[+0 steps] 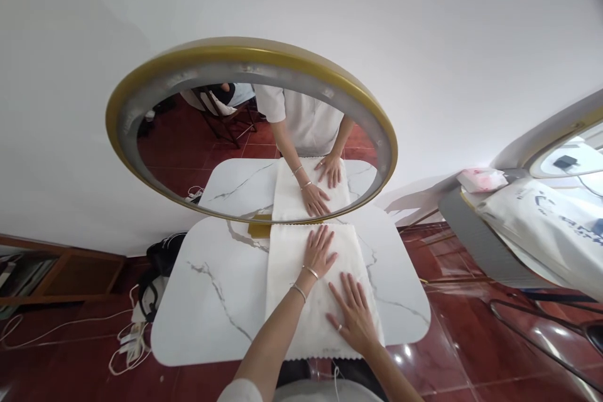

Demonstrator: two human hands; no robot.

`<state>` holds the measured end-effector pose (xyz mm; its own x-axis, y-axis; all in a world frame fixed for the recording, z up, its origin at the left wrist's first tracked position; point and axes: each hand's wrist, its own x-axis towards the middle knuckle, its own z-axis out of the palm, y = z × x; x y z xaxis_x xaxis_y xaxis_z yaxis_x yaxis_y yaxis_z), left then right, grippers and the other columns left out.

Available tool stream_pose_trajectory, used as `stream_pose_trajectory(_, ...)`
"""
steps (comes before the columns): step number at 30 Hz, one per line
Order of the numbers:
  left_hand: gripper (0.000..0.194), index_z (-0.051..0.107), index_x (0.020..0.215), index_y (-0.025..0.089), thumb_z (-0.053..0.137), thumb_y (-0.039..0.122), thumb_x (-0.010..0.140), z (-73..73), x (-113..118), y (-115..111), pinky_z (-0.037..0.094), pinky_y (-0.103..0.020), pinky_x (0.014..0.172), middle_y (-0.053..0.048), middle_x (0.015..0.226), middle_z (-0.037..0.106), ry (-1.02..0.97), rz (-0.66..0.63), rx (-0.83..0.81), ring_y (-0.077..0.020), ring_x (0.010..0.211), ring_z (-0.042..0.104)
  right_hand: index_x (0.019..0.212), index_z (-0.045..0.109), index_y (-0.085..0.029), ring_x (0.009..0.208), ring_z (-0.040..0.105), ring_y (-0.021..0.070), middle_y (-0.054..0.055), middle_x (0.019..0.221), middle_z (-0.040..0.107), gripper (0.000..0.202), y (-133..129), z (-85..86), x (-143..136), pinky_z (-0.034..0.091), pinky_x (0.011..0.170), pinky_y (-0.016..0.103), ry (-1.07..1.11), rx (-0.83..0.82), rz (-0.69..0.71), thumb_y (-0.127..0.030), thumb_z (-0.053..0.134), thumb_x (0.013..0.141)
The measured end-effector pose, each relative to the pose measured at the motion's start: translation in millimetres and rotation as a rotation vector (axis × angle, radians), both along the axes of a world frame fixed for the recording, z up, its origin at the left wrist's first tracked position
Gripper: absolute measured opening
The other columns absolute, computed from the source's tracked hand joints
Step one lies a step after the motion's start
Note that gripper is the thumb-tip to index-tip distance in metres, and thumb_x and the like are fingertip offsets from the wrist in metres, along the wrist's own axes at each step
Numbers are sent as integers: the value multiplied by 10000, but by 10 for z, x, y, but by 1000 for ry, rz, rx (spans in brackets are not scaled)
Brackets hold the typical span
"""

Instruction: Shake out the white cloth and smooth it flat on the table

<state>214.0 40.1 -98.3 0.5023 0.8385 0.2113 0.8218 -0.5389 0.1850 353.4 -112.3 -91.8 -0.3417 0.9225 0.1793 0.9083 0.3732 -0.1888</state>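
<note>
A white cloth (287, 276) with scalloped short edges lies flat on the marble-patterned table (198, 314). My left hand (319, 254) rests palm down on its far part, fingers outstretched, with two bracelets on the wrist. Nearer to me and to the right, my right hand (354, 317) also lies flat on the cloth, fingers spread and a ring on one finger. Neither hand grips anything. Small faint marks show on the cloth's near edge.
A round gold-rimmed mirror (257, 44) stands at the table's far side, reflecting my arms and the cloth. On the right are a second table (490, 245), a white printed bag (541, 220) and a tissue pack (483, 179). Cables and a power strip (134, 342) lie on the left floor.
</note>
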Motion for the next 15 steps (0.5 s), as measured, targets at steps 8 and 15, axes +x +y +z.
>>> stream_pose_trajectory(8, 676, 188, 1510, 172, 426, 426, 931, 56, -613, 11, 174, -475, 1182, -108, 1580, 228, -10, 4, 4, -241, 1468, 163, 1519, 133, -333, 1448, 106, 375, 76, 1599, 61, 744, 35, 62, -457, 213, 1109, 574, 13, -36, 113, -552, 482, 901)
stream_pose_trajectory(15, 649, 203, 1508, 194, 419, 421, 939, 62, -1257, 13, 178, -469, 1182, -93, 1571, 260, 12, 10, -5, -230, 1464, 180, 1523, 141, -325, 1442, 112, 393, 98, 1597, 44, 728, 67, 78, -1059, 199, 1108, 576, 41, -34, 141, -547, 464, 909)
